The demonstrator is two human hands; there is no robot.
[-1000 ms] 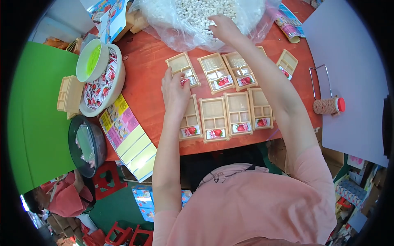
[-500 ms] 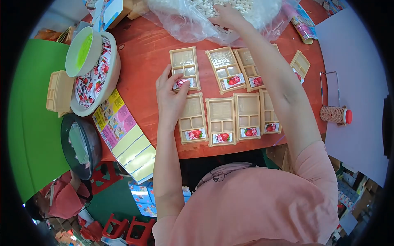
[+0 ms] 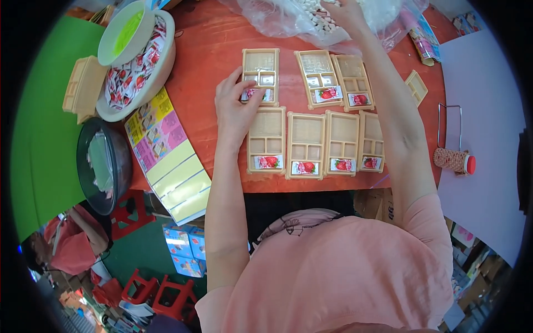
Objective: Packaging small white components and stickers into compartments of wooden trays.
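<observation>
My left hand (image 3: 236, 105) is at the far left tray of the back row. This beige compartment tray (image 3: 261, 58) lies flat, and my thumb and index finger close around a strawberry-printed sachet (image 3: 256, 95) in its lowest compartment. The other fingers rest along the tray's left side. My right hand (image 3: 347, 16) reaches into a clear plastic bag (image 3: 266, 19) of small white pieces (image 3: 322, 19) at the far edge of the table; its fingertips are partly cut off by the top of the view. Several similar trays (image 3: 306, 127) stand in two rows, with sachets in their lowest compartments.
A large white basin (image 3: 169, 39) of sachets stands at the left, a green-lined bowl (image 3: 102, 47) on it. Below are a dark bowl (image 3: 125, 166) and a printed sheet (image 3: 180, 172). To the right are a loose tray (image 3: 416, 89) and a red-capped jar (image 3: 452, 160). A person (image 3: 72, 241) sits lower left.
The whole view has shifted, so the table appears higher and farther right. My right hand has moved rightward among the white pieces. My left hand stays at the same tray and sachet.
</observation>
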